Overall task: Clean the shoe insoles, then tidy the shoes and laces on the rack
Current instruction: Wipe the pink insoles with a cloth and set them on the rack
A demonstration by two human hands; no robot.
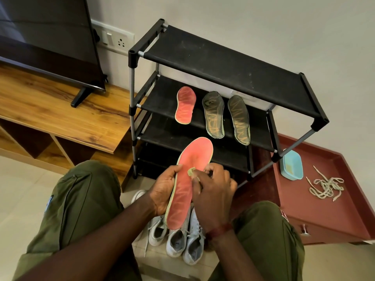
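Note:
My left hand (164, 191) grips the left edge of a red insole (192, 159), held upright in front of the black shoe rack (223, 63). My right hand (213, 191) holds a small yellowish brush (191, 171) with its head against the insole's middle. On the rack's second shelf lie another red insole (185, 105) and two dark grey insoles (214, 114) (239, 118). Pale sneakers (176, 238) stand on the floor between my knees. Loose cream laces (325, 186) lie in a heap on the red cabinet top.
A light blue tub (292, 164) sits on the red cabinet (328, 218) at right, beside the rack's leg. A wooden TV unit (60, 110) with a television (46, 37) stands at left. A wall socket (115, 38) is behind the rack.

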